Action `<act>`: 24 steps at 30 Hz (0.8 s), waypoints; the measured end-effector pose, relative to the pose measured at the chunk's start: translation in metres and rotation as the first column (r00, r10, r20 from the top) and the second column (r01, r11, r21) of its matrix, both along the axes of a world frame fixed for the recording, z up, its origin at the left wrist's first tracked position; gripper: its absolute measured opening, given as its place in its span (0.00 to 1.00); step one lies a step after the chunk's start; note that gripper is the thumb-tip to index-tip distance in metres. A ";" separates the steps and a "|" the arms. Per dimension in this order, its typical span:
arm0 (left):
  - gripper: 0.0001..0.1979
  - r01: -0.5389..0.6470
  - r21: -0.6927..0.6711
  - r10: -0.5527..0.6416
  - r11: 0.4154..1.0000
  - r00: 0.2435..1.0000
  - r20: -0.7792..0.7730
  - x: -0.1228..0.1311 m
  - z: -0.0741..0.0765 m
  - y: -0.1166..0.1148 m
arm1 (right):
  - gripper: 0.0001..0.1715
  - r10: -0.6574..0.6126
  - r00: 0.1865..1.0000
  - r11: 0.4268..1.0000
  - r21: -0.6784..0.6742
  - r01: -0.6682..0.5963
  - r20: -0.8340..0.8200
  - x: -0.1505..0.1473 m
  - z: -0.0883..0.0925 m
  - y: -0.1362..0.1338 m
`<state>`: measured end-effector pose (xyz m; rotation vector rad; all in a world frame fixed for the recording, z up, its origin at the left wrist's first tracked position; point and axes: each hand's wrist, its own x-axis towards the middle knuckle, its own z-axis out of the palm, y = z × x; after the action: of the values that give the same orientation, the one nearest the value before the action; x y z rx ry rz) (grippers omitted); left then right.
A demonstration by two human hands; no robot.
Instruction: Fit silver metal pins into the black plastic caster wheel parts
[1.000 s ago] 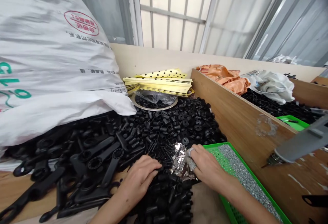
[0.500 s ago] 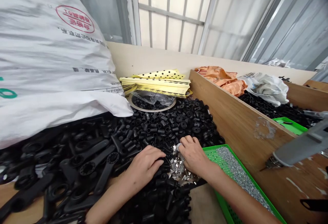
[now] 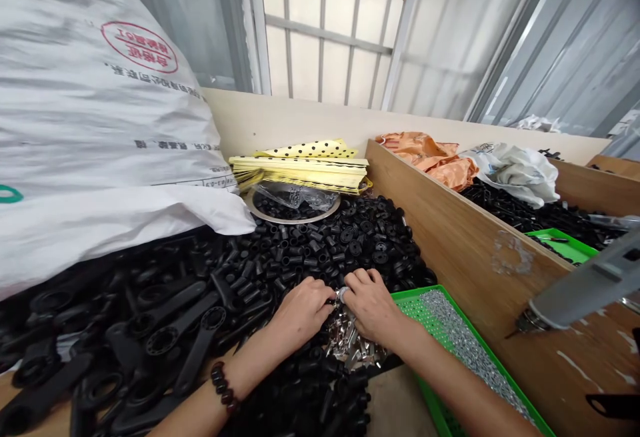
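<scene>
My left hand [image 3: 301, 310] and my right hand [image 3: 370, 303] meet fingertip to fingertip over a small heap of shiny metal clips [image 3: 353, 343]. Both have their fingers curled in a pinch, and a small silvery piece [image 3: 341, 293] shows between them. The clips lie on a pile of short black plastic tubes [image 3: 300, 250]. Long black plastic handles [image 3: 165, 323] lie to the left of my left hand. A dark bead bracelet [image 3: 223, 387] is on my left wrist.
A big white woven sack [image 3: 100, 143] fills the left. Behind the pile are a yellow folded stack [image 3: 305, 169] and a round metal bowl [image 3: 293, 200]. A green tray of small screws [image 3: 465, 350] lies right of my hands, beside a wooden divider [image 3: 450, 223]. A grey power screwdriver [image 3: 575, 290] hangs at right.
My left hand has slid right to meet my right hand. My right hand moved up and left from the tray's edge onto the metal clips. The camera shifted slightly.
</scene>
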<state>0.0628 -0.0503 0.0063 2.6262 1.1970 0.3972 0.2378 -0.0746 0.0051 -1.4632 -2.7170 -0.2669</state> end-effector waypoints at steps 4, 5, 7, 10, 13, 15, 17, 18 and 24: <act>0.07 -0.004 -0.018 0.004 1.000 1.000 0.001 0.001 -0.002 0.003 | 0.08 0.013 0.999 1.000 0.008 -0.012 -0.040 0.005 0.005 0.000; 0.07 -0.002 -0.021 0.002 1.000 1.000 0.006 0.001 -0.002 0.004 | 0.08 0.010 0.998 1.000 0.011 -0.010 -0.055 0.007 0.007 0.000; 0.06 0.005 -0.026 -0.004 1.000 1.000 0.019 0.003 -0.002 0.006 | 0.09 0.000 0.996 1.000 0.019 0.002 -0.091 0.009 0.009 -0.002; 0.07 0.017 -0.026 -0.016 1.000 0.999 0.040 0.005 -0.002 0.007 | 0.12 -0.012 0.989 0.999 0.028 0.016 -0.149 0.010 0.010 -0.004; 0.07 0.028 -0.016 -0.027 0.999 0.998 0.050 0.007 -0.001 0.008 | 0.13 -0.013 0.982 1.000 0.026 0.018 -0.189 0.008 0.007 -0.004; 0.07 0.042 -0.007 -0.042 0.999 0.998 0.046 0.009 -0.001 0.008 | 0.12 -0.023 0.978 0.999 0.022 0.029 -0.208 0.007 0.004 -0.004; 0.07 0.057 0.004 -0.057 0.998 0.998 0.039 0.009 0.000 0.009 | 0.10 -0.050 0.974 0.998 0.017 0.055 -0.223 0.008 0.001 -0.004; 0.08 0.062 0.011 -0.063 0.998 0.997 0.036 0.010 0.000 0.009 | 0.09 -0.061 0.972 0.998 0.010 0.065 -0.227 0.008 0.000 -0.004; 0.08 0.140 0.052 -0.141 0.989 0.990 0.004 0.012 0.002 0.009 | 0.11 -0.058 0.973 0.997 -0.053 0.047 -0.223 0.011 0.002 -0.008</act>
<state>0.0748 -0.0415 0.0082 2.7292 1.0039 0.4166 0.2493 -0.0825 0.0066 -1.4789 -2.5247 -0.0348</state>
